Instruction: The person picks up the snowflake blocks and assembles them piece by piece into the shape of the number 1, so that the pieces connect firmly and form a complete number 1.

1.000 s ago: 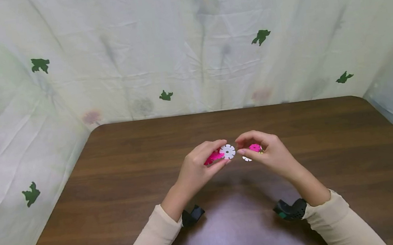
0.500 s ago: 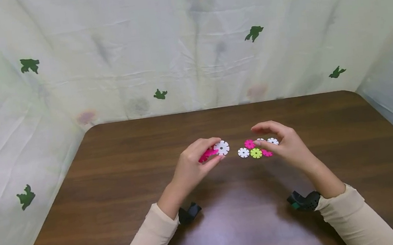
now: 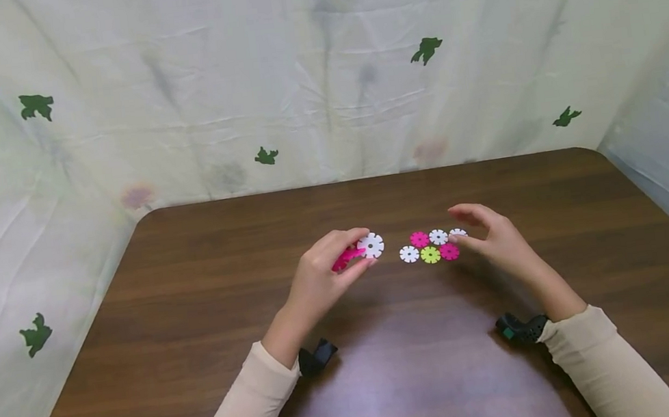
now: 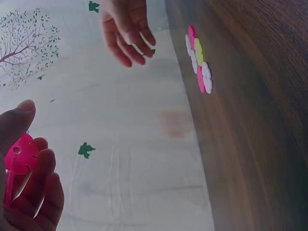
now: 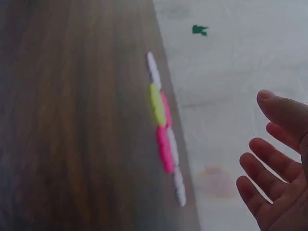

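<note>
My left hand (image 3: 317, 272) pinches a white notched disc (image 3: 370, 245) between thumb and fingertips. Pink notched discs (image 3: 345, 259) are joined to it, partly hidden by the hand; the left wrist view shows a pink disc (image 4: 21, 156) with a slot and a centre hole. Relaxed fingers and no held thing mark my right hand (image 3: 492, 235), raised beside the right end of a group of loose discs. Its thumb partly covers a white disc (image 3: 457, 231). The rest of that group is a yellow-green disc (image 3: 430, 255), pink discs (image 3: 449, 251) and white discs (image 3: 409, 253).
The loose discs lie flat in two close rows on the brown wooden table (image 3: 348, 331). A pale curtain (image 3: 322, 100) with green bird shapes hangs behind the far edge. Each wrist carries a black camera mount (image 3: 319, 357).
My right hand has moved right, away from the discs in the left hand, bringing the loose discs into sight. The left hand keeps its hold. The head view has shifted slightly.
</note>
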A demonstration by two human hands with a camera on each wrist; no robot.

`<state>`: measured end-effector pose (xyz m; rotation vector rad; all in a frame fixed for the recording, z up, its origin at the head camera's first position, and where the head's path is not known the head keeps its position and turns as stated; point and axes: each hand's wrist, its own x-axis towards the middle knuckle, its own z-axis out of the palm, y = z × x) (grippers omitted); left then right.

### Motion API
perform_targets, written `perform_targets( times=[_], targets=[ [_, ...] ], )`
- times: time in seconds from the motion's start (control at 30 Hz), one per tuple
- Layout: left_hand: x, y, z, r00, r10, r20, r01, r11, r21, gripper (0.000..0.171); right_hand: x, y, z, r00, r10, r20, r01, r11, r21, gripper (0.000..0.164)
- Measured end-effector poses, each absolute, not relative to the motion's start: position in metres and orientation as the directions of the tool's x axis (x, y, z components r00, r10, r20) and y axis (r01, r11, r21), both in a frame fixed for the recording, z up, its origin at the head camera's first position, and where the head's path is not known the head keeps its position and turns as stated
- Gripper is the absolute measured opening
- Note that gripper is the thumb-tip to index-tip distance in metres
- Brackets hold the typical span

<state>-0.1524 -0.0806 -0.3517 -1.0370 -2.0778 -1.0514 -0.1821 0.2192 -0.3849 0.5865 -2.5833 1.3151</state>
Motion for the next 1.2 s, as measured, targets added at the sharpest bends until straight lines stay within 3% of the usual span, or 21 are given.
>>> perform_targets(
  times=[0.23,0.57,0.8,1.0,1.2],
  targets=[
    [-0.152,-0.083,-0.352,-0.524,0.381,0.762,0.84,0.38,0.388,0.042,-0.193,0.233,-0.409,-0.938,-0.246,0.246,-0.345,0.57,-0.745,0.049],
    [-0.153,-0.082,-0.353,-0.527,0.384,0.758,0.837,0.388,0.385,0.041,-0.204,0.244,-0.43,-0.929,-0.281,0.24,-0.366,0.606,-0.707,0.046],
    [-0.151,-0.083,-0.355,-0.518,0.386,0.764,0.84,0.397,0.369,0.042,-0.203,0.245,-0.435,-0.932,-0.294,0.213,-0.36,0.676,-0.643,0.037],
    [-0.149,-0.082,-0.357,-0.512,0.39,0.765,0.843,0.397,0.362,0.043,-0.199,0.244,-0.436,-0.936,-0.275,0.222,-0.352,0.665,-0.659,0.021],
    [-0.151,-0.083,-0.357,-0.511,0.386,0.768,0.843,0.398,0.361,0.041,-0.2,0.242,-0.433,-0.944,-0.256,0.21,-0.33,0.667,-0.668,0.017]
  ],
)
